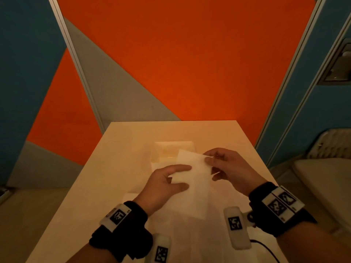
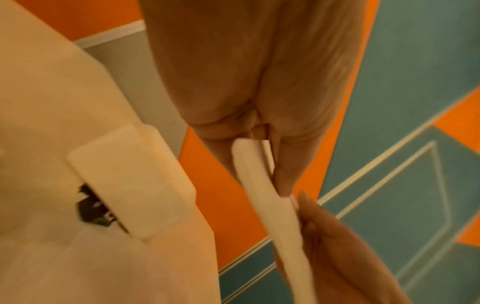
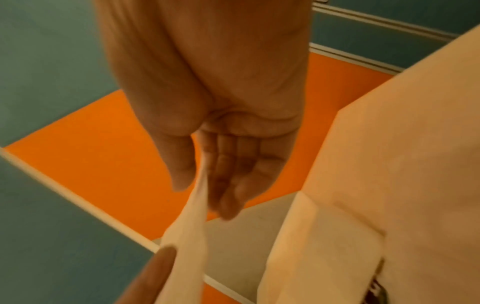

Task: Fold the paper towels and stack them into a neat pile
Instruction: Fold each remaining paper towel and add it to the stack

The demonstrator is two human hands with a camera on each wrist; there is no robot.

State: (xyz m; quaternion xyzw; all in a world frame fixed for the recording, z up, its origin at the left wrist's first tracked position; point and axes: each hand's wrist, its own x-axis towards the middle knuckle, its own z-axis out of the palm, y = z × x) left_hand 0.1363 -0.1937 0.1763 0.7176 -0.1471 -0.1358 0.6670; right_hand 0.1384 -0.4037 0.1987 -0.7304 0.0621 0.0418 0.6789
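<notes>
I hold one white paper towel point(image 1: 197, 179) in the air above the light table point(image 1: 123, 149). My left hand point(image 1: 185, 177) pinches its left edge between thumb and forefinger. My right hand point(image 1: 208, 158) pinches its far right corner. In the left wrist view the towel point(image 2: 262, 185) shows edge-on as a thin doubled strip between the left hand's fingers point(image 2: 284, 164), with my right hand point(image 2: 337, 246) below. The right wrist view has the strip point(image 3: 192, 222) running down from my right hand's thumb and fingers point(image 3: 228, 185). A low pile of folded towels point(image 1: 171, 150) lies beyond my hands.
Flat white sheets point(image 1: 190, 234) lie on the table under my wrists, with one corner point(image 1: 129, 196) poking out at the left. Orange, grey and blue partition walls point(image 1: 190, 63) close off the far end. A pale seat point(image 1: 319, 179) stands to the right. A black cable point(image 1: 266, 247) trails off my right wrist.
</notes>
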